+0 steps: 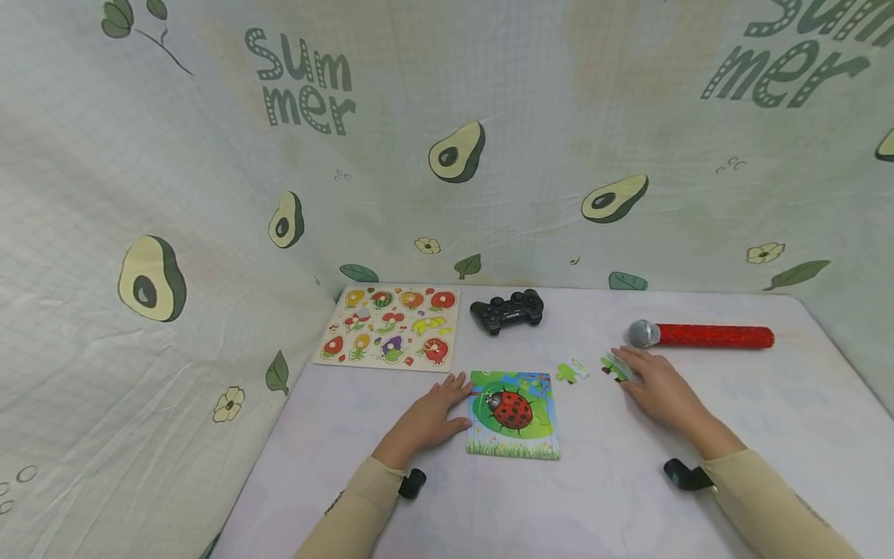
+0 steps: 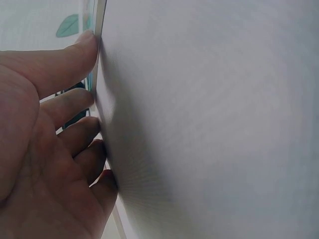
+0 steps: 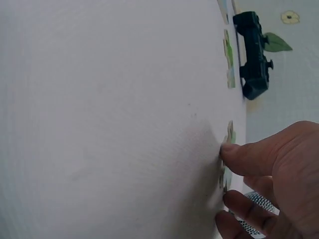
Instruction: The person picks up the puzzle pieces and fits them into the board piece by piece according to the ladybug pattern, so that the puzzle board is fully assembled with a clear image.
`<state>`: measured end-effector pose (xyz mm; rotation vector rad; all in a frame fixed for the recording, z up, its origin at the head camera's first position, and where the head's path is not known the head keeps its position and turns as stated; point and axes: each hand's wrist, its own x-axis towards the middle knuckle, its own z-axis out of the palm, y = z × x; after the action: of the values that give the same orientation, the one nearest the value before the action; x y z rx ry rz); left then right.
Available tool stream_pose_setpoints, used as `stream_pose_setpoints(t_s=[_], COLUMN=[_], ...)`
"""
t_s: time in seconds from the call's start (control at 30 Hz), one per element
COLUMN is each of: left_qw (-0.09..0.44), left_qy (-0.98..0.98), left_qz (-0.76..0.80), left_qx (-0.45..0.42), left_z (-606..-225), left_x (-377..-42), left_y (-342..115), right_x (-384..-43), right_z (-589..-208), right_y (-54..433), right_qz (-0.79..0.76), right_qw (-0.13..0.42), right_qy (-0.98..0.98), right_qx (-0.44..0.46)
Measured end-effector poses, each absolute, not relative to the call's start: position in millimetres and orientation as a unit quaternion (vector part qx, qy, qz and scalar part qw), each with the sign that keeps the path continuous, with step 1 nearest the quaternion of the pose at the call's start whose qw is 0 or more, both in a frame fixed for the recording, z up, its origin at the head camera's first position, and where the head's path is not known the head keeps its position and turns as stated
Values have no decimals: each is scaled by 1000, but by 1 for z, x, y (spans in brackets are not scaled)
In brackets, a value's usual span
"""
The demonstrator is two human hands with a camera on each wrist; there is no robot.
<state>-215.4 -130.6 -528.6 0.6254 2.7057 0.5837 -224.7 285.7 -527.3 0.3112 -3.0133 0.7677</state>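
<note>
A square ladybug puzzle (image 1: 512, 415) lies flat on the table. My left hand (image 1: 434, 411) rests at its left edge, with fingers fairly straight and the thumb touching the edge. In the left wrist view, the fingertips (image 2: 97, 127) are down on the tabletop beside the puzzle. My right hand (image 1: 656, 388) is over a few loose green-and-white puzzle pieces (image 1: 615, 368), partly covering them; its thumb (image 3: 244, 154) touches them and the other fingertips rest on the table. More loose pieces (image 1: 569, 373) lie between the puzzle and that hand.
Behind the left hand is a fruit peg board (image 1: 391, 326). A black game controller (image 1: 508, 310) sits near the table's back edge. A red microphone (image 1: 712, 335) with a silver head lies beyond my right hand. Patterned cloth (image 1: 531, 233) hangs behind the table.
</note>
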Motion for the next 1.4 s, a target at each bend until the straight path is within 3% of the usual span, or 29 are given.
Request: stream_pose_setpoints(t_s=[0.77,1.4], left_qw=[149,150], left_qy=[942,943], left_qz=[209,205], left_qx=[218,217], left_z=[-528,-529], left_x=[-215,-215], left_y=[-130,-130], right_x=[-234,-232], right_z=[-526,-521], right_y=[286,291], right_qz=[261,268], right_qw=[-31,-19], right_qy=[-958,-953], right_qx=[117,142])
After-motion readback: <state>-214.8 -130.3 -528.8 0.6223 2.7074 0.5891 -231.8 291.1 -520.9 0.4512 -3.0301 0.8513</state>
